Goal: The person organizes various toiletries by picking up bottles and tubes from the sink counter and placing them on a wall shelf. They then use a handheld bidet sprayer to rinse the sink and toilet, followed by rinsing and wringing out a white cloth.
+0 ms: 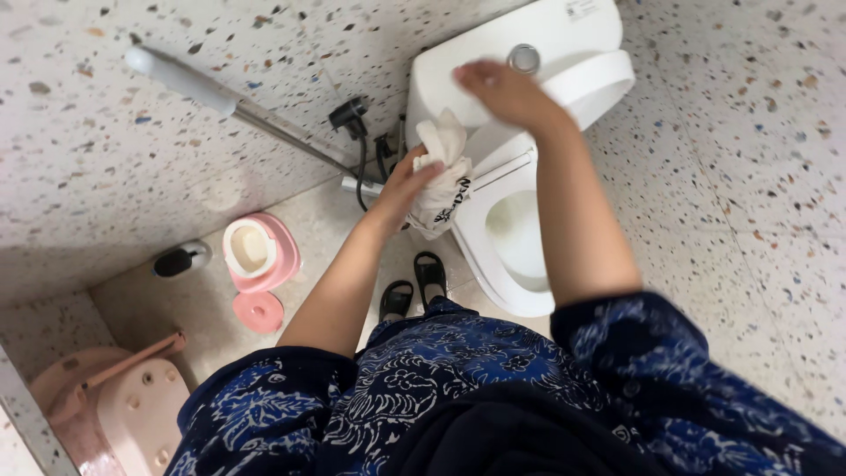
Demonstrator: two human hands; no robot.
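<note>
I look down at a white toilet (493, 256) with its seat raised against the tank (529, 53). My left hand (407, 181) grips a bunched white cloth (443, 181) with dark print, held beside the toilet's left rim. My right hand (507, 88) reaches over the tank front, fingers loosely curled, just below the round metal flush button (524, 58); it appears to hold nothing. Blue patterned sleeves cover my upper arms.
A grey grab bar (229, 101) runs along the speckled wall at left, with a black spray hose (357, 132) beneath it. On the floor stand a pink child potty (257, 256), a pink stool (132, 405) and black sandals (414, 286).
</note>
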